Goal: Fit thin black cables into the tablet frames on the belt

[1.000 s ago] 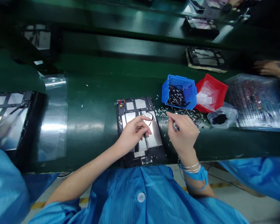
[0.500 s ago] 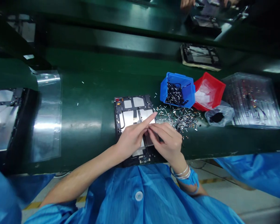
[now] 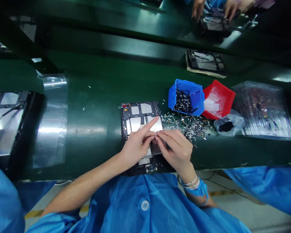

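Long dark-green bench [image 3: 99, 94], glossy, running across the view. Person seated at its near edge, wearing a loose blue cloth garment [image 3: 128, 207] with a white button. At far left, a black flat-cased device [image 3: 7, 129] with silver-grey panels, cut by the frame; just right of it, a clear plastic sheet [image 3: 52, 129] lying flat. Far right: glinting stack of transparent plastic [image 3: 266, 110], contents unclear.

Centre, directly before the person: a black rectangular device with silver panels [image 3: 135, 123], flat on the bench, near edge close to the garment. Farther back, a similar black device on a pale-edged base [image 3: 206, 61]. Co-worker's hand [image 3: 230, 8] at top right, over another dark unit.

Blue plastic bin [image 3: 197, 98] beyond the central device, to its right, part-filled with thin black strips [image 3: 183, 101]. Red plastic bin [image 3: 226, 97] touching it, clear film inside. Transparent bag with dark contents [image 3: 239, 121] in front.

Left hand [image 3: 137, 144] above the device, index finger extended forward. Right hand [image 3: 178, 147] meets it; blue band at its wrist. Thumbs and fingertips together, both seemingly pinched on a tiny thin piece [image 3: 156, 134], mostly hidden. Beside the device, a scattered heap of small silver-and-black bits [image 3: 195, 127].
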Available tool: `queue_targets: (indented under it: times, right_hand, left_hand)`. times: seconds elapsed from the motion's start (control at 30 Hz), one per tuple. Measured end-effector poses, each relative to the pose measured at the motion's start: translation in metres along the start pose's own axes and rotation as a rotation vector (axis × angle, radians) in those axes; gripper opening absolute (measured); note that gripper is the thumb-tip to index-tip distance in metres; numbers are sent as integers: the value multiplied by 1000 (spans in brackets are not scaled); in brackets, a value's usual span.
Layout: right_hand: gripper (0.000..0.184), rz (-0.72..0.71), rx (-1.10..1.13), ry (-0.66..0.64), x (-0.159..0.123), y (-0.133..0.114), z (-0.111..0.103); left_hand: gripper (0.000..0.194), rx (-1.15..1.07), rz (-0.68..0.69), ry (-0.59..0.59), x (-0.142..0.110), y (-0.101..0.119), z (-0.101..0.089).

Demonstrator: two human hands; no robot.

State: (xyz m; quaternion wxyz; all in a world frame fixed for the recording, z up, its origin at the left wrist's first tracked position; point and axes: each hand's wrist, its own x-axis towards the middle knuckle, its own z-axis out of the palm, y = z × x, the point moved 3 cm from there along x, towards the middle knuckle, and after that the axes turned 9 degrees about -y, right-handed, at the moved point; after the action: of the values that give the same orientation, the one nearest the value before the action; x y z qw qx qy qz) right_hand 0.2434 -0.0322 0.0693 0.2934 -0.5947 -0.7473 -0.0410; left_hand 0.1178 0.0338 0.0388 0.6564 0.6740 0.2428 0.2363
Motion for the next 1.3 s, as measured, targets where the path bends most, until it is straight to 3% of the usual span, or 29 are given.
queue_targets:
  times: [0.23,0.47,0.67,0.83,0.9,0.93,1.03,1.1,1.17,1.3]
  right_hand:
    - [14,-9,-66,-44,3,-1,5]
    - [29,193,-247,75,-5,31,-11]
    - [34,-119,-82,-23,-3,15,-6]
    - [23,-147,9,-19,4,6,-6]
    - [23,-72,137,-7,8,2,-8]
    - [22,-2,227,-9,10,0,-8]
    - [14,260,562,-129,21,-3,6]
    - [6,424,784,-264,30,-5,25]
    - [3,567,951,-350,38,-4,46]
    - [13,731,1016,-399,47,0,74]
  left_hand:
    - [54,146,-5,-25,-1,-5,1]
    - [58,-264,-148,-23,3,-12,2]
    - [62,-384,-203,-77,6,-11,3]
    - [56,-293,-159,-180,-5,11,-1]
    - [51,-199,-70,-123,-20,22,-13]
    - [48,-123,-15,-41,-30,26,-22]
    - [37,208,129,343,-65,26,-53]
    - [35,410,153,518,-84,16,-68]
    - [33,556,140,551,-95,2,-74]
    - [30,784,169,398,-95,-18,-70]
